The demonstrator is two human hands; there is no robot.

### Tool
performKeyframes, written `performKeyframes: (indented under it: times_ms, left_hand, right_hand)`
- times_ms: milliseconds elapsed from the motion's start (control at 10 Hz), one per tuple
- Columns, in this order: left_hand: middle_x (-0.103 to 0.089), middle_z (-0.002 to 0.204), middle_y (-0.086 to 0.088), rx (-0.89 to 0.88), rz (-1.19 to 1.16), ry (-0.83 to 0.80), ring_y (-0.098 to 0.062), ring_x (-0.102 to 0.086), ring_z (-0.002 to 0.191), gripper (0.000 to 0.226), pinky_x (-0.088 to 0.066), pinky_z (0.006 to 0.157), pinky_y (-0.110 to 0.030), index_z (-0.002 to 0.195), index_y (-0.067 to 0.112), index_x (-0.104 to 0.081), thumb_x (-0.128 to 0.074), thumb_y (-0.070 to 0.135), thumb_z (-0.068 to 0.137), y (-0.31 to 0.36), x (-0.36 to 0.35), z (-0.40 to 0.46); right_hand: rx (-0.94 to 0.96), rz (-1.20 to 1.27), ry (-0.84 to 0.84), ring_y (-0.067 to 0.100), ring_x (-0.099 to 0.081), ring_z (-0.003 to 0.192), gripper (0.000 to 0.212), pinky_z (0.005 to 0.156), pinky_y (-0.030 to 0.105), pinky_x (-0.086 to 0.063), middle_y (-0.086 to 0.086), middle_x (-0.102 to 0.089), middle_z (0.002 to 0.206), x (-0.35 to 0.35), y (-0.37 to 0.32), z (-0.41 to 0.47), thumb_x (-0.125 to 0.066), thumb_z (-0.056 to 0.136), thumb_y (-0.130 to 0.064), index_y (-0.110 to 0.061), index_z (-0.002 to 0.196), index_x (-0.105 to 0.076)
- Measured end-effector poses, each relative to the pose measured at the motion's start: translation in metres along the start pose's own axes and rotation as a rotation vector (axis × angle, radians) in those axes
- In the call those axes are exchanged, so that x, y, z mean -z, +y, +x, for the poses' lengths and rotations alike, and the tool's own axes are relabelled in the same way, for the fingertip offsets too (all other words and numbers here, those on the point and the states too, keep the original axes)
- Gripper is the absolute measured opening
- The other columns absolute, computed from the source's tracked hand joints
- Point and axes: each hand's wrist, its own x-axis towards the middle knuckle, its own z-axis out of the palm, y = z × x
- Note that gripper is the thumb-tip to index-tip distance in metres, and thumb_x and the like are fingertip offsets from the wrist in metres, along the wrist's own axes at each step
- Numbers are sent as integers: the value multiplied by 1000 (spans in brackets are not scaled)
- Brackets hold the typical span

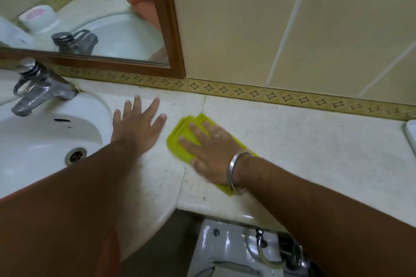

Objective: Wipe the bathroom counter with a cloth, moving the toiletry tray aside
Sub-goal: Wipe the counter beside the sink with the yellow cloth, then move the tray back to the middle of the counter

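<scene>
A folded yellow-green cloth [182, 139] lies flat on the pale speckled counter [315, 153]. My right hand [211, 153], with a metal bangle at the wrist, presses flat on top of the cloth, fingers spread. My left hand [137, 128] rests flat on the counter just right of the sink, fingers apart, holding nothing. A white rounded edge, possibly the toiletry tray [410, 136], shows at the far right of the counter, mostly cut off by the frame.
A white sink [33, 141] with a chrome tap [36, 87] sits at the left. A wood-framed mirror [166, 29] hangs above it, and beige wall tiles with a patterned border run behind the counter. A white appliance [225, 252] with hoses stands below the counter's front edge.
</scene>
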Motion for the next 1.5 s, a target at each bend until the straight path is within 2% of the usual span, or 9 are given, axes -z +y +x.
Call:
performKeyframes:
  times_ms: [100,300,400,600,700,800,1000,1300,1500]
  left_hand:
    - [-5,165,-8,11,-8,-12,-33,-6,150,69,-4,117,-55,152,48,-3,-2,73,87,-2,-1,1]
    - [0,166,-7,37,43,-200,-35,-6,150,66,-6,117,-58,153,48,-3,-9,72,91,2,20,2]
    - [-30,159,-8,37,185,-313,-34,-35,140,75,-21,109,-59,148,43,-28,-12,79,85,21,57,8]
    - [-64,123,-8,-401,208,-188,-28,-58,115,55,-47,96,-39,115,17,-67,-38,61,97,189,110,5]
    - [-65,118,-11,-570,137,-141,-31,-59,113,53,-46,84,-34,113,13,-68,-42,56,98,319,117,-25]
    - [-66,116,-14,-688,36,-135,-33,-61,110,56,-44,77,-35,109,8,-69,-44,56,97,432,115,-55]
    - [-61,128,-18,-576,-205,-261,-37,-57,116,62,-47,93,-39,120,3,-63,-44,57,96,556,85,-71]
    - [-52,141,-18,-444,-137,-390,-32,-53,126,37,-42,104,-37,136,-2,-53,-41,10,102,587,79,-78]
    - [-63,118,-25,-254,-541,-525,-36,-60,102,35,-43,79,-36,118,-5,-63,-44,18,100,524,87,-84]
  right_hand:
    - [100,143,-29,34,3,148,59,118,49,1,4,5,162,7,-4,-22,-26,95,-52,-40,150,-7]
    - [-170,343,108,26,-13,147,62,119,39,-13,2,-12,162,31,26,-99,-37,95,-47,-34,151,-14]
    - [-463,343,67,22,-33,140,56,113,37,-26,-1,-32,155,36,57,-181,-40,93,-49,-35,146,-29]
    - [-1178,713,143,29,-63,81,39,67,34,-47,1,-68,79,26,112,-339,-43,91,-49,-19,73,-60]
    - [-1437,921,86,28,-67,73,57,78,37,-51,9,-72,72,0,129,-402,-39,91,-52,-9,70,-69]
    - [-1598,1022,90,26,-65,64,65,65,31,-48,8,-70,62,-35,141,-439,-36,91,-56,-8,61,-68]
    - [-1721,1267,299,23,-64,52,52,57,29,-49,6,-65,54,-89,154,-449,-43,93,-45,-5,64,-62]
    - [-1764,1118,337,36,-58,86,37,71,33,-39,21,-65,97,-109,162,-446,-39,91,-29,0,87,-62]
    - [-1650,880,444,32,-53,73,36,66,34,-38,16,-59,76,-81,158,-466,-39,89,-29,-9,61,-51]
